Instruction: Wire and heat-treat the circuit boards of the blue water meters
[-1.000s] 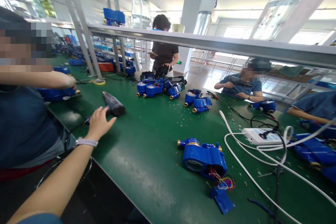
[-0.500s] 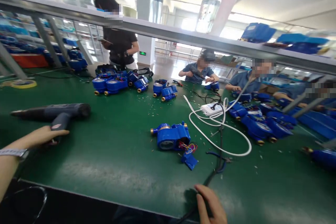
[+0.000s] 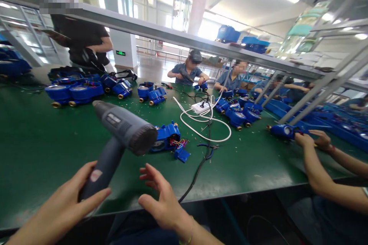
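The left hand (image 3: 75,196) holds a heat gun (image 3: 124,125) by its handle (image 3: 105,162), the right hand (image 3: 163,203) spread wide just right of that grip.

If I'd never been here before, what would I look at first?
Probably the big grey heat gun, held up in the person's left grip, left of the middle. Next, the blue meter just behind it, with bright wires spilling from its right side. Further back, a white power strip beside a looping white cable.

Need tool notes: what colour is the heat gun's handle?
Handle: dark blue-grey, best in the head view.
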Demonstrator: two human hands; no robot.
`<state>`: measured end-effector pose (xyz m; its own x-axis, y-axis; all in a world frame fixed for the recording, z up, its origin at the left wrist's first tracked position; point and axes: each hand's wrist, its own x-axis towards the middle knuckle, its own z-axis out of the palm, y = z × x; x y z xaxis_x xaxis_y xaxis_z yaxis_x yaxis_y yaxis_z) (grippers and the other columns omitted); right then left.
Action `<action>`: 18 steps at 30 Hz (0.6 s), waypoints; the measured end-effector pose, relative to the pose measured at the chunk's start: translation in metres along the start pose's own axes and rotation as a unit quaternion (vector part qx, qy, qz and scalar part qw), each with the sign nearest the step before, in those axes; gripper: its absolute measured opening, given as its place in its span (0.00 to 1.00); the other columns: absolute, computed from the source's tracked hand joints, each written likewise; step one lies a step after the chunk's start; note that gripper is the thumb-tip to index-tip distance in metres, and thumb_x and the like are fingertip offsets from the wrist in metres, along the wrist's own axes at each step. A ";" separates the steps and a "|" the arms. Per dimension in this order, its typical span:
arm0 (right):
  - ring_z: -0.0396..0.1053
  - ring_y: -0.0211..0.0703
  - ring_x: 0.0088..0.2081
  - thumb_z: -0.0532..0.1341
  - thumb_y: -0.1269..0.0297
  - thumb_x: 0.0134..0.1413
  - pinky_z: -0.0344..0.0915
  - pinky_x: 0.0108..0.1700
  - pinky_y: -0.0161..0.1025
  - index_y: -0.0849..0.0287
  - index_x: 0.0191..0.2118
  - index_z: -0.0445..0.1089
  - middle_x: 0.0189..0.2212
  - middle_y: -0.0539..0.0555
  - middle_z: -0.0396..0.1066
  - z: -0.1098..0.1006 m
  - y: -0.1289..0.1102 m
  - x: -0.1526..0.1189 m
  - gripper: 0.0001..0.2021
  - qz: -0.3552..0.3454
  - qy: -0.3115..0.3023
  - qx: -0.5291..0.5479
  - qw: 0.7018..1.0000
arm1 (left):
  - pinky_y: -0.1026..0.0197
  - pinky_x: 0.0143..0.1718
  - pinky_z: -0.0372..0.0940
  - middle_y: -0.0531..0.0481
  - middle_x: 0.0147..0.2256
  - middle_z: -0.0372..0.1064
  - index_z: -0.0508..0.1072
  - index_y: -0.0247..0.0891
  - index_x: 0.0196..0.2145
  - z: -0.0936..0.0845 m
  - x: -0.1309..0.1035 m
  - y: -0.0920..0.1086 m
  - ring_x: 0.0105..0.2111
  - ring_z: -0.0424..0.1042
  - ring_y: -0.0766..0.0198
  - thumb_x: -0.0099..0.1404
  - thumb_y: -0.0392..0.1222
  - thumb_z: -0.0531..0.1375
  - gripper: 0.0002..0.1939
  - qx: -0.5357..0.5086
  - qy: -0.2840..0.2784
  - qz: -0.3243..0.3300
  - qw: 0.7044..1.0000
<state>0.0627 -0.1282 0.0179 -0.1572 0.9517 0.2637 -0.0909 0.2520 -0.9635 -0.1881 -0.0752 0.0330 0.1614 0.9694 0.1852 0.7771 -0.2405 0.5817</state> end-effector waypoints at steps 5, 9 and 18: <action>0.62 0.54 0.59 0.70 0.47 0.50 0.58 0.62 0.52 0.53 0.61 0.61 0.58 0.58 0.64 -0.002 -0.024 -0.013 0.36 -0.036 0.146 0.171 0.974 | 0.55 0.39 0.72 0.43 0.43 0.76 0.62 0.39 0.54 0.038 -0.012 0.107 0.38 0.77 0.53 0.61 0.47 0.60 0.25 -0.025 -0.076 0.251 0.965; 0.71 0.50 0.49 0.68 0.55 0.55 0.66 0.55 0.51 0.51 0.63 0.55 0.46 0.55 0.72 -0.033 -0.038 -0.055 0.33 -0.035 0.309 0.198 0.930 | 0.49 0.49 0.71 0.40 0.52 0.72 0.61 0.38 0.58 0.058 -0.021 0.158 0.47 0.75 0.51 0.61 0.43 0.62 0.29 -0.030 -0.157 0.382 0.910; 0.72 0.45 0.35 0.69 0.58 0.53 0.73 0.38 0.41 0.46 0.59 0.62 0.37 0.50 0.72 -0.114 -0.042 -0.147 0.29 -0.079 0.506 0.062 0.857 | 0.38 0.65 0.50 0.36 0.64 0.58 0.66 0.35 0.60 0.112 0.070 0.173 0.65 0.57 0.47 0.58 0.25 0.52 0.32 0.187 -0.199 0.497 0.824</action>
<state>0.2015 -0.2582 0.0141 0.7940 0.5879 0.1545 -0.1458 0.4309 -0.8906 0.0258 -0.0435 0.0582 0.9599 0.2600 0.1051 0.2613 -0.9653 0.0014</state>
